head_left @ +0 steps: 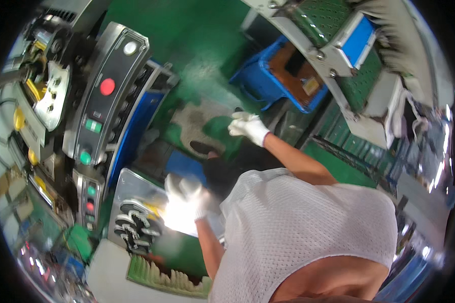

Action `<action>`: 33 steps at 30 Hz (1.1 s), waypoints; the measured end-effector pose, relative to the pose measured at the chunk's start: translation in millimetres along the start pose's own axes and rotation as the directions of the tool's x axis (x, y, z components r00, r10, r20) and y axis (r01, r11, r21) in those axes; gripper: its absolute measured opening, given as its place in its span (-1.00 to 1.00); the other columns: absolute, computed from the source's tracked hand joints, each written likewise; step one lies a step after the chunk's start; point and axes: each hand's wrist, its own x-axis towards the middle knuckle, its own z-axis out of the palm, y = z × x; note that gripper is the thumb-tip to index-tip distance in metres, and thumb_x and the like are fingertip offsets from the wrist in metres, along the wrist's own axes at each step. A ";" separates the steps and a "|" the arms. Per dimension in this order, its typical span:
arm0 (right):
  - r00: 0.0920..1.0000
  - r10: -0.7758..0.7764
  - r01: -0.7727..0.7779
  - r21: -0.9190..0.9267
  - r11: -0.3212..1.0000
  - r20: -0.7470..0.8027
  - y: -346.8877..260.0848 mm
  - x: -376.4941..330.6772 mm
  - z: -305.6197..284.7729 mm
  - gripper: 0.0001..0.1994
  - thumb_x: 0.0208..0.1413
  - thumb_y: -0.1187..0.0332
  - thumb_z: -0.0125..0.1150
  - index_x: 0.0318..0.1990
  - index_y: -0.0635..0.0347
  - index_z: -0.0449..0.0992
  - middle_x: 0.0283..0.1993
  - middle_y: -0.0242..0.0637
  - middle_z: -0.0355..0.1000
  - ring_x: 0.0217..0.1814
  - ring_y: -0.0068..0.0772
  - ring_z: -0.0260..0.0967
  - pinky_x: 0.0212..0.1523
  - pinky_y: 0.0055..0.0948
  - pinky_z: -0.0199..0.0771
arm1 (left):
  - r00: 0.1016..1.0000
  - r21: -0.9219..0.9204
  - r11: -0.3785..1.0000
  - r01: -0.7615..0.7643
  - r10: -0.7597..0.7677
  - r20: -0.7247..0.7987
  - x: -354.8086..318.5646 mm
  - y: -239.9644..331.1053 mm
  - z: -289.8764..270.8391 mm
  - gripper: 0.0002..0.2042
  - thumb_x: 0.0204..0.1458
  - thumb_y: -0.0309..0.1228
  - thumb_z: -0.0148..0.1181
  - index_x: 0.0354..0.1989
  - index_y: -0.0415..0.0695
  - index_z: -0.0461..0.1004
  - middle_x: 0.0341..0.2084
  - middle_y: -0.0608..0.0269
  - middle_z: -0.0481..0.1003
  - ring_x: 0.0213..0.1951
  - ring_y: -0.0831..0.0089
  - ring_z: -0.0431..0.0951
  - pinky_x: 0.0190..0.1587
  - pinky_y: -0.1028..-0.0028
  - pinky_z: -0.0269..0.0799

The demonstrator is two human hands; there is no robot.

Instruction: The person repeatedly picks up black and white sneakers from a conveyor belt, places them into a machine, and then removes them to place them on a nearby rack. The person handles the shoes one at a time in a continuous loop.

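My left hand (184, 194), in a white glove, is over the edge of a shiny metal tray (131, 182). Motion and glare smear its fingers, so what it holds, if anything, cannot be made out. A pile of black and white parts (129, 227) lies on the tray beside that hand, along with a yellow piece (153, 209). Further forward and to the right is my right hand (247, 126), also white-gloved. Its fingers are loosely bent and partly apart, with nothing visible in them. It is nearest to a blue crate (258, 83).
On the left stands a machine with a dark control panel (106, 86) bearing red, green and white buttons. Brown material (293, 63) covers the crate's top. A machine with a green perforated surface (323, 20) extends at the right. Grooved pale blocks (167, 278) line the lower edge.
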 end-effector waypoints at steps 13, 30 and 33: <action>0.981 0.053 -0.063 -0.047 0.997 -0.185 -0.7 55.8 -180.2 -0.66 0.39 0.34 0.23 0.16 0.42 0.45 -0.17 -0.14 0.50 -0.04 -0.08 0.54 0.06 -0.01 0.66 | 0.833 -0.132 0.962 -0.238 0.272 0.482 -69.4 -11.4 167.8 -0.56 0.10 -0.34 0.34 0.11 -0.30 0.45 0.03 -0.19 0.50 0.09 -0.14 0.53 0.16 0.11 0.45; 0.854 0.385 -0.098 0.618 0.780 -0.351 125.9 317.4 -317.3 -0.49 0.51 0.18 -0.07 0.42 0.37 0.22 0.47 0.18 0.25 0.52 0.24 0.19 0.54 0.10 0.24 | 0.734 0.398 0.805 -0.441 0.067 0.676 23.5 -144.8 271.9 -0.52 0.07 -0.31 0.40 0.18 -0.14 0.48 0.19 -0.05 0.49 0.30 -0.07 0.43 0.36 0.05 0.31; 0.832 0.305 0.079 0.642 0.763 -0.464 146.0 316.5 -284.2 -0.36 0.44 0.11 0.07 0.46 0.40 0.14 0.52 0.15 0.17 0.54 0.24 0.16 0.52 0.27 0.19 | 0.749 0.377 0.852 -0.364 0.027 0.662 16.6 -153.1 251.2 -0.50 0.04 -0.48 0.40 0.21 -0.15 0.47 0.20 -0.06 0.50 0.30 -0.07 0.44 0.36 0.06 0.33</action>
